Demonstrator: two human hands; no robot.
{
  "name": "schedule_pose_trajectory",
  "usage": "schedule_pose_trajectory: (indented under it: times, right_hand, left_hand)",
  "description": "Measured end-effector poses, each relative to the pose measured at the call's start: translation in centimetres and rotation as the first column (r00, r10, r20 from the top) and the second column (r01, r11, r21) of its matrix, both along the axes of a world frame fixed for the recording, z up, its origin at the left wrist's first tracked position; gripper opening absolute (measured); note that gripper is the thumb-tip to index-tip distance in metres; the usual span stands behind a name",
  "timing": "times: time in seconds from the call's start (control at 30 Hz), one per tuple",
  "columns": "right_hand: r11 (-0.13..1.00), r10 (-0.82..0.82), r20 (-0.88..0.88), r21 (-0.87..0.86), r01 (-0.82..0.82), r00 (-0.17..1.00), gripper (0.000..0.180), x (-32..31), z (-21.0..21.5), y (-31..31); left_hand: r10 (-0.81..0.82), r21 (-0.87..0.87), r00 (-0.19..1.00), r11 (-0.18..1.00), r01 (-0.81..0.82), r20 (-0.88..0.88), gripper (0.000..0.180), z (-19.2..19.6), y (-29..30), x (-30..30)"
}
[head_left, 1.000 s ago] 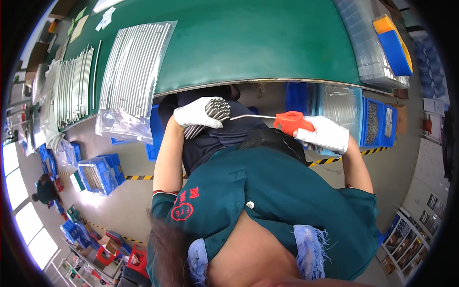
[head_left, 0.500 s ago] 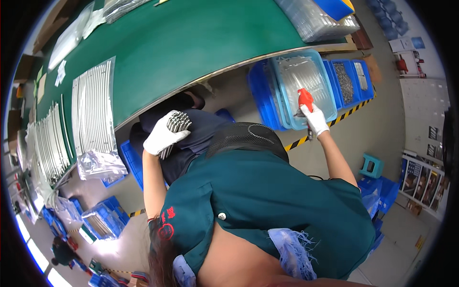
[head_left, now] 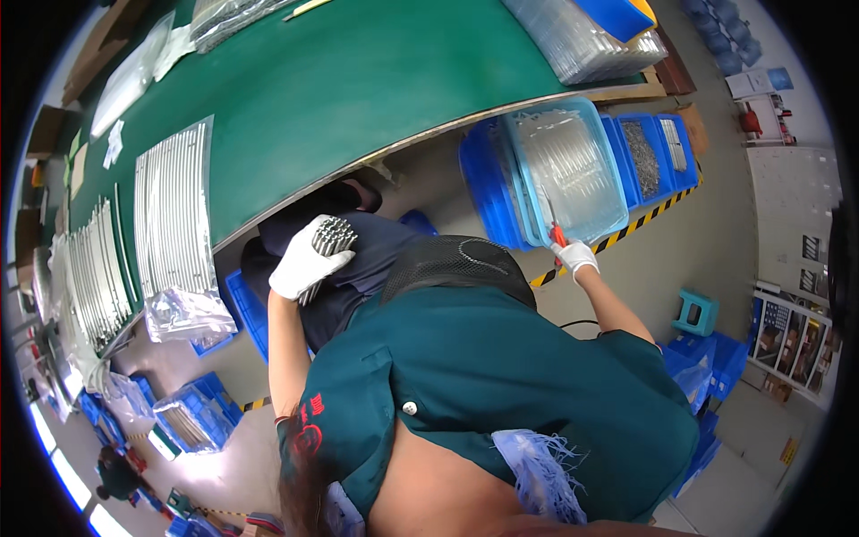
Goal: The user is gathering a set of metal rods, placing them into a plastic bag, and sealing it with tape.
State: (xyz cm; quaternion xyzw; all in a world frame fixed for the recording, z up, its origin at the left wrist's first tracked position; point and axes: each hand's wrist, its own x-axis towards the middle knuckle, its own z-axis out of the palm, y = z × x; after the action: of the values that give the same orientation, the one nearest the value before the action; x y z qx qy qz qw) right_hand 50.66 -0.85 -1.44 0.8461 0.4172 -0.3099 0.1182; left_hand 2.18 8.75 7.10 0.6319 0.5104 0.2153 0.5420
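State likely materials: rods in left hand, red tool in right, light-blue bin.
Held rods: probably bare metal, shiny; silvery glints on the ends.
Red tool: body maybe plastic, by its even colour; finish too small to tell.
Light-blue bin: likely moulded plastic, smooth; rounded corners and even tint.

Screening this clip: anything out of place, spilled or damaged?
No spill or damage visible. The plastic bag on the green table looks askew: its crumpled end hangs past the front edge. The rods in the left hand look neatly bunched.
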Motion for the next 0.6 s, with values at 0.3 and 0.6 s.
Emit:
schedule_pose_trajectory:
  times: [0.3,0.6]
  right_hand:
    - [0.917,-0.008,-0.592,-0.326,-0.23,0.806,0.037,-6.6,9.4,8.6]
    - [0.554,0.736,-0.648,0.409,-0.725,0.196,0.068,-28.2,17.2,13.7]
  left_hand:
    - [0.312,0.494,0.93,0.85,-0.182,-0.196,0.02,0.1,-2.5,3.6]
    - [0.559,0.414,0.829,0.751,-0.514,0.014,0.03,2.8,-5.4,2.3]
